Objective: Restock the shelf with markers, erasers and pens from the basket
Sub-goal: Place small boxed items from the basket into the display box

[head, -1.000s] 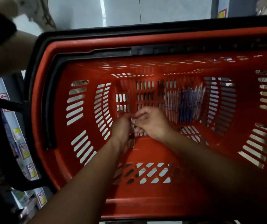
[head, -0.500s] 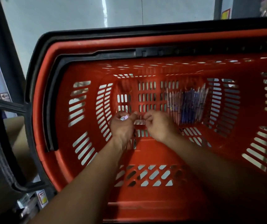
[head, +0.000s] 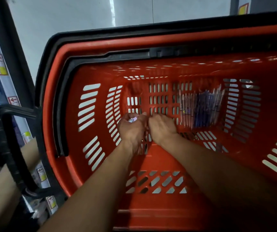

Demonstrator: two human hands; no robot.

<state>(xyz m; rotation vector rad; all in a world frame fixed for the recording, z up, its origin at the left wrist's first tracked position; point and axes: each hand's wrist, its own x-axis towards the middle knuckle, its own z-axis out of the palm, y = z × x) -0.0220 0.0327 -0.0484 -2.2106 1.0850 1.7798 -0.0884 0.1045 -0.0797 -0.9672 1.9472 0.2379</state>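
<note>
Head view — what is seen at the hands?
— Both are reached down into the red basket (head: 90,164). The left hand (head: 131,129) is curled round small pale items (head: 132,119), too blurred to be identified.

And the right hand (head: 162,128)?
— It is held just beside the left, fingers bent downward; whether anything is gripped cannot be told.

Where are the pens (head: 201,109)?
— A bundle is lying on the basket floor, right of the hands.

Slotted red plastic, smooth with a dull sheen, for the basket (head: 151,220); matt black plastic for its rim band and handle (head: 15,148). Clear and blue glossy plastic on the pens (head: 201,108); far off, a pale polished floor (head: 84,17).
</note>
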